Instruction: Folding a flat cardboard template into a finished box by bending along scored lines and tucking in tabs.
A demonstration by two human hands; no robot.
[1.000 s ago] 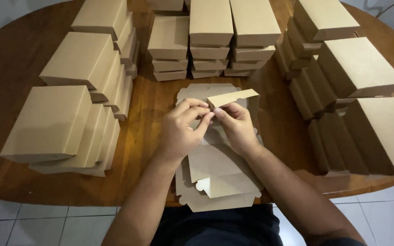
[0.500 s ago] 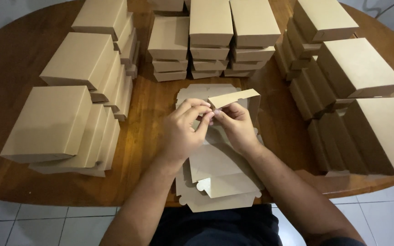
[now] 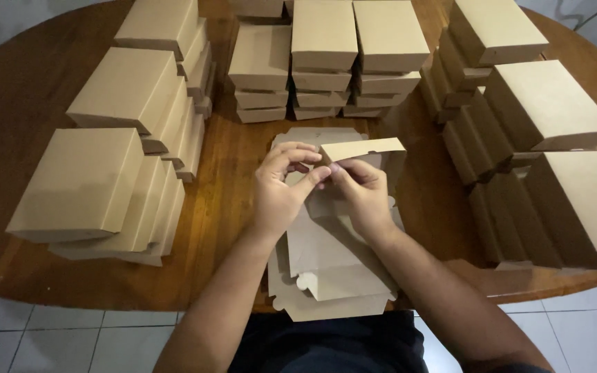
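A raised flap (image 3: 363, 148) of the flat cardboard blank (image 3: 333, 266) is being pinched closed by the left hand (image 3: 281, 190) and right hand (image 3: 364, 193), seemingly for creasing; folded boxes (image 3: 326, 48) are being kept beyond the grip.

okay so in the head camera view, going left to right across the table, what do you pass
Left stacks of folded brown boxes → left hand → raised cardboard flap pinched by both hands → right hand → right stacks of folded brown boxes. All sit on the round wooden table.

Box-laden wooden table (image 3: 29, 103), seemingly round
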